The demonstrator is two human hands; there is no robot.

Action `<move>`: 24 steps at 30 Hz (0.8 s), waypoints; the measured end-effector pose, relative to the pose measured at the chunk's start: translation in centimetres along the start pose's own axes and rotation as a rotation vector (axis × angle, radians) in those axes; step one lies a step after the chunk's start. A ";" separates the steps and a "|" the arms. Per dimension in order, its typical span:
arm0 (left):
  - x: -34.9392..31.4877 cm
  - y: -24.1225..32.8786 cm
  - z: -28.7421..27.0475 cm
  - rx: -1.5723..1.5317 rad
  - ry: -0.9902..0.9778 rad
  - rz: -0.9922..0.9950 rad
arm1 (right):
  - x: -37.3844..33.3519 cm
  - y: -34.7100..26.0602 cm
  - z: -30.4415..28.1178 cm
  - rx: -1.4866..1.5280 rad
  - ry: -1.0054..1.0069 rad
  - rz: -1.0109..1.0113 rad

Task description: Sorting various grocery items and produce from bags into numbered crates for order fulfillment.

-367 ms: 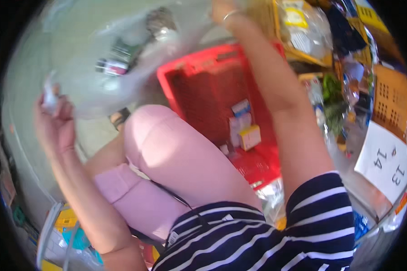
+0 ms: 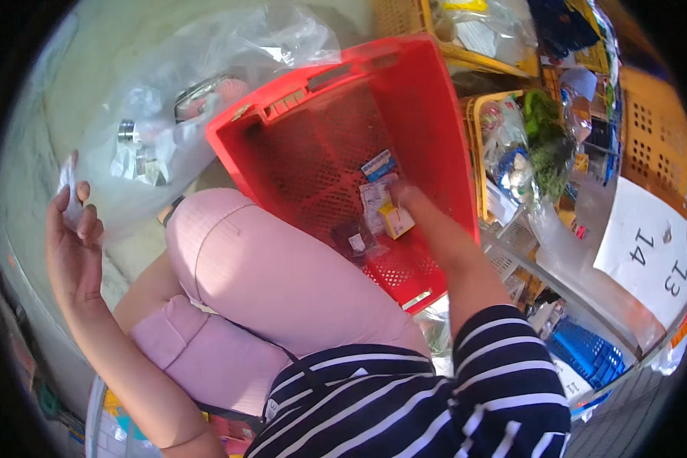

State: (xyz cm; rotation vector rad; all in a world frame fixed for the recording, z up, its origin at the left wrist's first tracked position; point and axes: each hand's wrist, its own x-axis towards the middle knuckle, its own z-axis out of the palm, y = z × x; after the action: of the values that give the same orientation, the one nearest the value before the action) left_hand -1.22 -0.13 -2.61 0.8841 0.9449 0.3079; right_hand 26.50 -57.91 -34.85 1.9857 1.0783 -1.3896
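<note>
My left hand (image 2: 75, 237) is closed on the gathered edge of a large clear plastic bag (image 2: 172, 72), raised at the left. Through the film show a dark-and-pink item (image 2: 206, 95) and a jar-like thing with a silvery band (image 2: 127, 131). Down inside a red plastic crate (image 2: 290, 103) is my right hand (image 2: 408, 200), its fingers blurred. It is right beside a yellow-and-white small box (image 2: 396, 219); whether it grips it I cannot tell. Near it lie a printed paper slip (image 2: 372, 200), a blue-and-white box (image 2: 378, 166) and a dark packet with a white label (image 2: 355, 241).
Right of the red crate, a yellow crate (image 2: 482, 164) holds bagged goods and leafy greens (image 2: 542, 114). Another yellow crate (image 2: 504, 61) stands behind it. A white paper sign (image 2: 641, 252) hangs at the right, with a blue basket (image 2: 584, 351) below. My knee (image 2: 214, 214) borders the crate's left side.
My right hand has come back from the far side, near the bag, down into the red crate. The left hand still holds the bag, slightly lower; the whole view has shifted.
</note>
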 end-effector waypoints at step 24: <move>-2.6 1.1 -0.6 -0.089 0.243 -0.004 | -6.3 -11.3 -5.6 0.045 0.118 -0.010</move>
State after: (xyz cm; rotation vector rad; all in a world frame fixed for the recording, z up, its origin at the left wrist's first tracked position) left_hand -3.10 -0.65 -0.42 0.7737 1.1479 0.4576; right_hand 19.20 -49.29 -26.35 2.1204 1.1190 -1.3264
